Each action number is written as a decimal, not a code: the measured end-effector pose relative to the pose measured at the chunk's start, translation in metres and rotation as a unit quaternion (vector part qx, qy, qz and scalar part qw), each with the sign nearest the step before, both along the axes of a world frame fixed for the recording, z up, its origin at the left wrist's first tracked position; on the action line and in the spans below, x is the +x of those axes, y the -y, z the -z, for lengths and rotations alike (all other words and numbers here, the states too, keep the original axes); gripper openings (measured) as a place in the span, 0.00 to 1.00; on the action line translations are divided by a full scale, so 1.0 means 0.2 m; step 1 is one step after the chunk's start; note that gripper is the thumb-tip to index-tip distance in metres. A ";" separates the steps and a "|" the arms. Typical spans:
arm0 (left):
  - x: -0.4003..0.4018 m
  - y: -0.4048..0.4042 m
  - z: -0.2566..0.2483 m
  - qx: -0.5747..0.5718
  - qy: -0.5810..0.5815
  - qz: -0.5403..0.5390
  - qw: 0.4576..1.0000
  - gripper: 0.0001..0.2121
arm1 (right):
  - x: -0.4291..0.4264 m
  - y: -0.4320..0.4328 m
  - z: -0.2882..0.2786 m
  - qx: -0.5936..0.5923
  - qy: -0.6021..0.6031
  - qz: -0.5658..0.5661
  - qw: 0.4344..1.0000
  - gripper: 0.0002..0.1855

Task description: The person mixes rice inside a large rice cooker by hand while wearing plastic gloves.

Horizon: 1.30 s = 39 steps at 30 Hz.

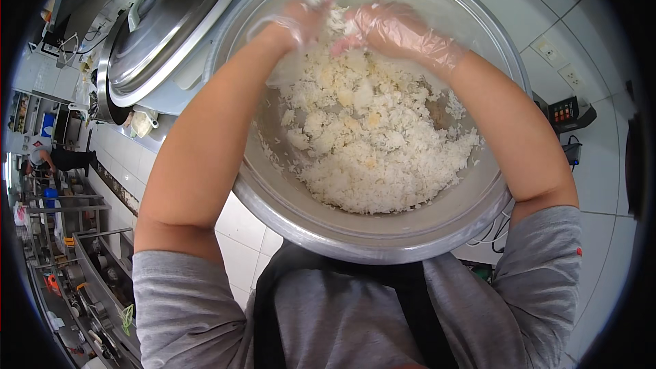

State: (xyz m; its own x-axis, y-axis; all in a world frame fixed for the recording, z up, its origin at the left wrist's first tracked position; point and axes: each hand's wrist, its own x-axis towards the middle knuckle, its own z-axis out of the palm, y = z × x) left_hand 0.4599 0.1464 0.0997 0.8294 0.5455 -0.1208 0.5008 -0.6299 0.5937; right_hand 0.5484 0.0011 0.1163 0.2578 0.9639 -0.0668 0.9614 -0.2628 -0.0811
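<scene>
A large round metal basin (266,200) stands before me, with a broad heap of cooked white rice (379,154) inside. Parts of the heap look yellowish, and some grains stick to the wall. Both my hands wear clear plastic gloves and are over the far side of the heap. My left hand (306,18), slightly blurred, has a white clump of rice at its fingers. Close to its right, my right hand (392,28) curls around some rice, its fingers pointing left and down. Loose rice lies between the two hands. The glove film partly veils the fingers.
Left of the basin stands a big container with a handled metal lid (171,25). A white-handled scoop (143,122) lies below it. Wall sockets (558,64) and a dark device (569,113) are at right. Another person (56,158) stands far left, near metal shelving (97,261).
</scene>
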 end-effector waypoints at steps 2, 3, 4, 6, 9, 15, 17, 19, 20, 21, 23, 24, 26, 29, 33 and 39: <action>-0.02 0.00 -0.05 -0.079 0.016 -0.107 0.991 0.15 | 0.02 -0.02 0.01 0.018 0.008 0.015 1.000 0.25; -0.03 -0.02 -0.06 -0.074 0.027 -0.118 0.990 0.16 | 0.06 -0.03 0.05 0.029 -0.024 0.017 0.999 0.25; -0.03 -0.04 -0.07 -0.069 0.037 -0.127 0.989 0.17 | 0.11 -0.06 0.14 0.036 -0.080 0.020 0.996 0.25; 0.00 -0.13 0.00 0.269 -0.019 0.029 0.963 0.19 | 0.24 -0.14 0.40 0.048 -0.213 0.032 0.975 0.26; 0.01 -0.20 0.14 0.249 -0.029 -0.002 0.968 0.21 | 0.02 -0.15 0.39 -0.124 0.346 -0.176 0.913 0.28; 0.06 -0.19 0.34 0.427 -0.318 0.346 0.773 0.13 | -0.12 -0.02 0.52 -0.049 0.160 -0.303 0.938 0.35; 0.04 -0.16 0.31 0.427 -0.344 0.369 0.751 0.13 | -0.15 -0.03 0.47 -0.195 0.059 -0.235 0.950 0.36; 0.01 -0.21 0.37 0.401 -0.336 0.349 0.777 0.13 | -0.18 -0.08 0.40 -0.299 0.036 -0.213 0.929 0.35; 0.01 -0.26 0.41 0.371 -0.331 0.322 0.806 0.13 | -0.19 -0.08 0.37 -0.290 0.040 -0.219 0.931 0.34; 0.02 -0.27 0.43 0.341 -0.321 0.301 0.830 0.13 | -0.19 -0.05 0.34 -0.281 0.040 -0.218 0.934 0.32; 0.00 -0.18 0.32 0.272 -0.324 0.237 0.875 0.14 | -0.17 -0.02 0.32 -0.250 0.051 -0.210 0.944 0.28; -0.02 -0.13 0.25 0.246 -0.323 0.198 0.892 0.15 | -0.16 -0.01 0.32 -0.227 0.066 -0.207 0.949 0.26; -0.01 -0.05 0.15 0.224 -0.326 0.109 0.912 0.19 | -0.14 -0.03 0.30 -0.199 0.020 -0.169 0.965 0.21; 0.01 -0.14 0.15 0.228 -0.230 0.058 0.944 0.13 | -0.11 -0.06 0.14 -0.164 -0.080 -0.099 0.978 0.16; 0.03 -0.09 0.06 0.225 -0.119 0.009 0.967 0.16 | -0.01 -0.02 0.16 0.130 0.075 -0.090 0.985 0.17; 0.05 -0.36 0.47 0.277 -0.329 0.287 0.856 0.13 | -0.02 -0.01 0.08 0.054 -0.115 0.004 0.992 0.30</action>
State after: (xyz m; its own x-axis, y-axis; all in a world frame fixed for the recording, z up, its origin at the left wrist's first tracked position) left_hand 0.4701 0.2179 0.0053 0.8314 0.1964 -0.5198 0.1265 -0.9778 -0.1671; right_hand 0.5436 0.0036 0.1005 0.2552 0.9667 -0.0214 0.9122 -0.2480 -0.3260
